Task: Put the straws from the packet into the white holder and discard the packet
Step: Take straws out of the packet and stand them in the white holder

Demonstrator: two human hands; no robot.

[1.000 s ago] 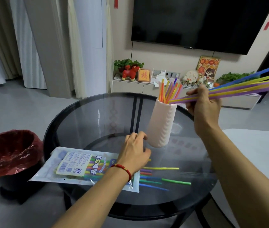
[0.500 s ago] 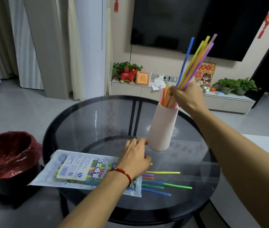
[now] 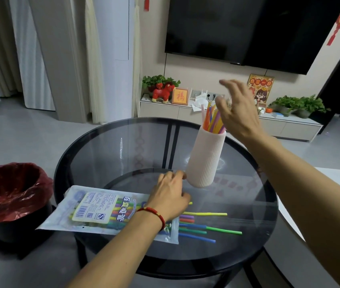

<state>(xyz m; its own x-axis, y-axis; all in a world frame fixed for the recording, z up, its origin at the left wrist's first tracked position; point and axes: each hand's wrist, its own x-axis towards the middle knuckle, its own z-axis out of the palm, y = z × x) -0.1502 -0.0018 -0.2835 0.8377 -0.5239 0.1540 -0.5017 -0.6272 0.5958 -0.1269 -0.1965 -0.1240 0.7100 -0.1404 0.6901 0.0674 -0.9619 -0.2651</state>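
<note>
While several straws [image 3: 204, 227] lie loose just right of the left hand [image 3: 170, 196] and more sit inside the packet [image 3: 102, 213] under that wrist, the job looks partly done. That hand rests loosely curled — grasping nothing. Beyond it, the white holder [image 3: 205, 159] carries a bunch; the right hand [image 3: 237, 111] hovers over them, fingers spread, empty.

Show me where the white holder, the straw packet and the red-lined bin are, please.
white holder [image 3: 205, 159], head view, on its ribbed side wall.
straw packet [image 3: 94, 208], head view, on its printed label.
red-lined bin [image 3: 9, 190], head view, on the red liner inside.
</note>
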